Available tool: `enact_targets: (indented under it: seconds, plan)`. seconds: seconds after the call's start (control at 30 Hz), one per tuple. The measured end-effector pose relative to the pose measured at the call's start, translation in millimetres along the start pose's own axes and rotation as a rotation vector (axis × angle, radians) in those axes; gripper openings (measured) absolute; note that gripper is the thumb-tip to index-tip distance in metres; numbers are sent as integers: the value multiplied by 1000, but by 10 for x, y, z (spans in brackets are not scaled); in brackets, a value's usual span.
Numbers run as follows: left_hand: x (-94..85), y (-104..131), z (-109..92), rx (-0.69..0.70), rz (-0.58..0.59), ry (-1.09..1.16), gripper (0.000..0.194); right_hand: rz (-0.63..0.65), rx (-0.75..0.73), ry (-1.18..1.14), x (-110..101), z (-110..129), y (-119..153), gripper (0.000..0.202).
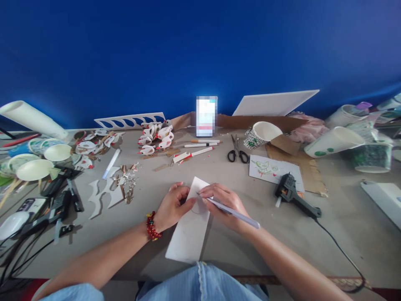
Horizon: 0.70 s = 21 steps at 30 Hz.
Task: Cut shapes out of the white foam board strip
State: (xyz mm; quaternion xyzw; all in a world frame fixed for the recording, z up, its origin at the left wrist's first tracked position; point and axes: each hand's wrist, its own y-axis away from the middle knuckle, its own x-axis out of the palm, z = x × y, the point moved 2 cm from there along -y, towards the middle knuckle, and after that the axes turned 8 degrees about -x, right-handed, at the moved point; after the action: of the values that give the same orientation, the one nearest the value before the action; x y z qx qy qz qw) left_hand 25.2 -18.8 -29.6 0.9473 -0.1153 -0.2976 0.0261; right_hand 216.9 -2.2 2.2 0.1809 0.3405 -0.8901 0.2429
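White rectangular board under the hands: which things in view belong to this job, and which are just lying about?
Seemingly in use:
slim lilac pen, in the right hand
white board, under the left hand

Apparently lying about:
black-handled metal scissors
black pistol-shaped glue gun
red-tipped white cutouts

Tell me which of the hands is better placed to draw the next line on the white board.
Right, I'd say: the right hand holds the pen with its tip at the white board, while the left hand has its thumb on the board.
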Motion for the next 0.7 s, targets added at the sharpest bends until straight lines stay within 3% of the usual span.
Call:
enact_targets:
  seconds: [0.7]
  plan:
    - [-8, 9, -27, -11, 17, 15, 19, 17, 98, 24, 3, 15, 19, 10]
